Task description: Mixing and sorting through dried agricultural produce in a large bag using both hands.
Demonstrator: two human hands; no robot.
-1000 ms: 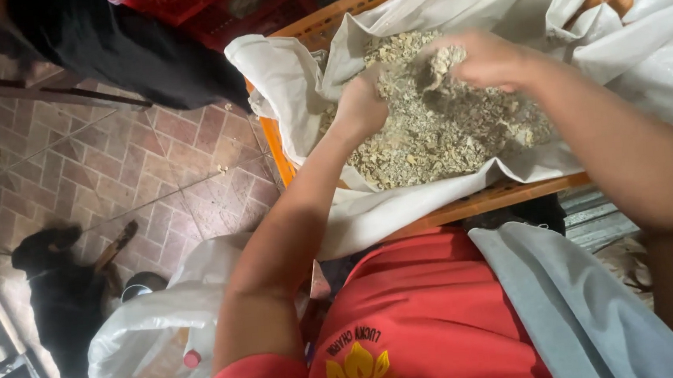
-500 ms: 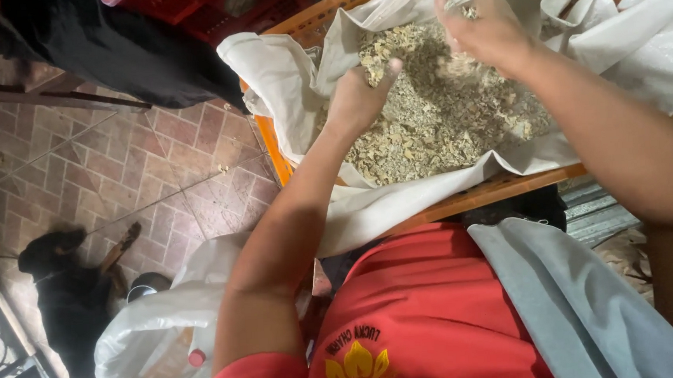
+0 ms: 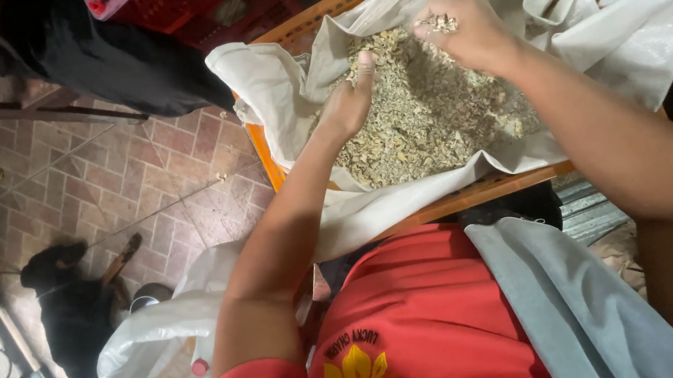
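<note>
Reaching into a heap of pale dried flakes (image 3: pixel 426 121), both hands work inside a white cloth sack (image 3: pixel 268 84) that lines an orange plastic crate (image 3: pixel 469 198). The left hand (image 3: pixel 347 103) rests on the near left part of the heap, its fingers curled under and hidden, thumb stretched up along the flakes; whether it grips anything cannot be told. The right hand (image 3: pixel 471 33) hovers above the far side of the heap, towards the crate's far edge, its fingers (image 3: pixel 439 25) bunched narrowly around a small pinch of the same flakes. The heap fills the middle of the sack, whose folded edges spill over the crate's near and left rims. A red shirt (image 3: pixel 422 316) with a yellow emblem and a grey cloth (image 3: pixel 561 300) lie below the crate's near edge. A patterned tile floor (image 3: pixel 141 177) spreads to the left, with a white plastic bag (image 3: pixel 144 349) near the left elbow and a dark garment (image 3: pixel 110 55) beyond the crate's far left corner.
</note>
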